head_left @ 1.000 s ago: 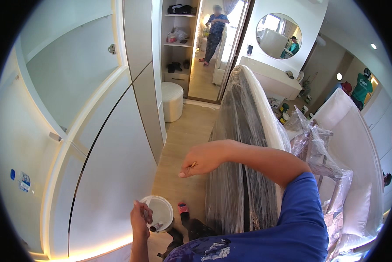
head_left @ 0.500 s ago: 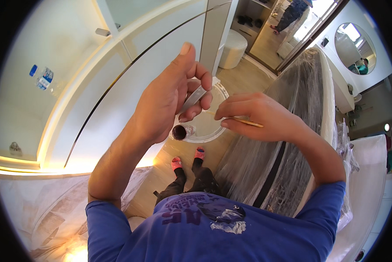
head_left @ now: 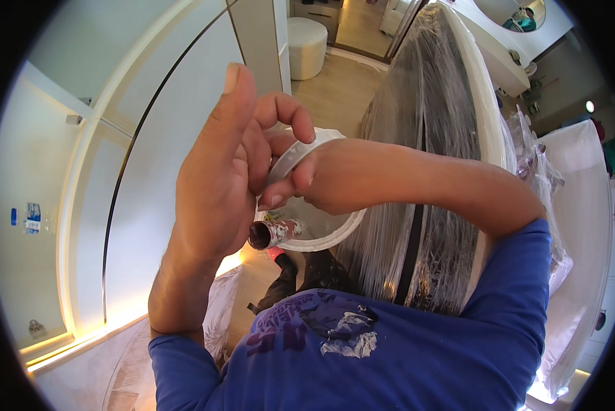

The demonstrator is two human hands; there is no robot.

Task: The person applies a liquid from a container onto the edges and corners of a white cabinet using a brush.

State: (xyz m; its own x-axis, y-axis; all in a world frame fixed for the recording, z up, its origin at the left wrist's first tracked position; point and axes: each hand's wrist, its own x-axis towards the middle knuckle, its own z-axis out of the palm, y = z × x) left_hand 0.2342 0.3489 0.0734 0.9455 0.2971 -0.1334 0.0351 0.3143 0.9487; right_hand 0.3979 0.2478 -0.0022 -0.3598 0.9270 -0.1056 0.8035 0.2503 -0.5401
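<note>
My left hand is raised at the centre, its thumb straight up and its other fingers curled around a pale, curved strip. Across from it, my right hand touches the strip with its fingers bent downward. Its fingertips are hidden, and no stick shows there at this moment. Below both hands is a round bucket with a white rim. A brown tube, hollow at its dark end and spattered with white, lies at the bucket's left side, just under my left wrist.
White cabinet fronts with a black seam run along the left, beside a shelf holding a plastic bottle. Large furniture wrapped in clear film stands close on the right. A white pouf is at the far end of the wooden floor.
My right hand has moved left against the strip; the thin wooden stick it pinched is now out of sight. My left hand has shifted left. The bucket and tube appear larger.
</note>
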